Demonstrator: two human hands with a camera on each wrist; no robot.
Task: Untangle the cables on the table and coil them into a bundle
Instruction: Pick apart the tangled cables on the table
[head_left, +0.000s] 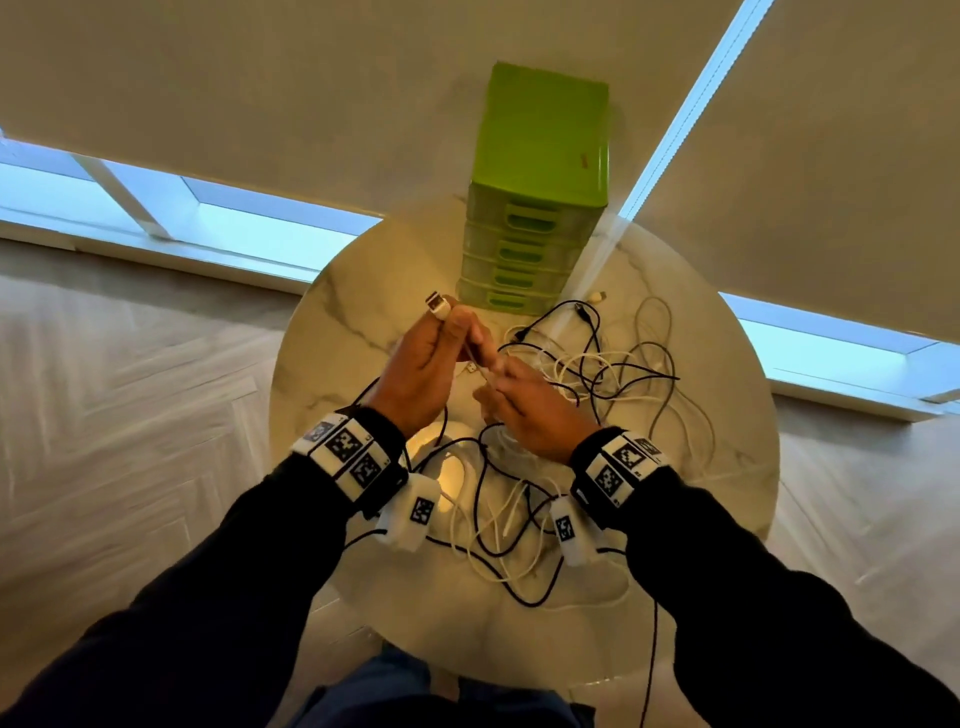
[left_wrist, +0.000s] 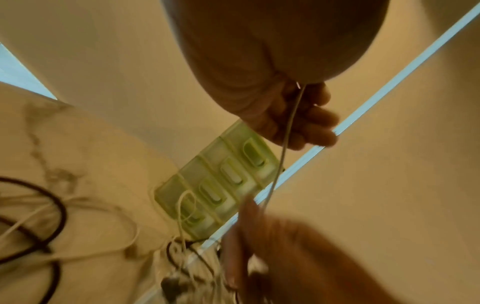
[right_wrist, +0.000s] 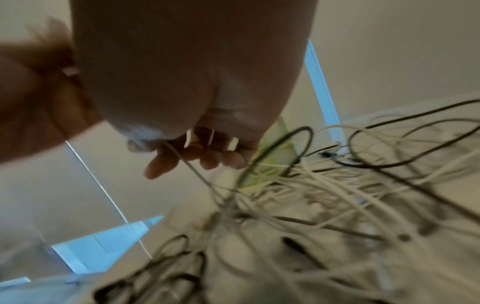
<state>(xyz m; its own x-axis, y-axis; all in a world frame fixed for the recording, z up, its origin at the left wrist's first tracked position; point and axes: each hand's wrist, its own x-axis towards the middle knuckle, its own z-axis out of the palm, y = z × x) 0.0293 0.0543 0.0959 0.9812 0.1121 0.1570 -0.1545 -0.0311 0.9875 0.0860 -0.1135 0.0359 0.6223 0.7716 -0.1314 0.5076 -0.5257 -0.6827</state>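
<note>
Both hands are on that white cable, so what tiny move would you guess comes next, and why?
Probably the right hand slides further down the white cable toward the tangle, feeding slack. The left hand already grips the plug end, and the rest still runs into the heap.

Both hands (head_left: 421, 364) (head_left: 535, 410) raised, seemingly pinching.

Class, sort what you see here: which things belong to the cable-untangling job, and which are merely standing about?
Part of the job:
white cable, held by left hand and right hand
its USB plug
tangle of black and white cables

Just standing by:
green drawer unit
marble table beneath everything
</note>
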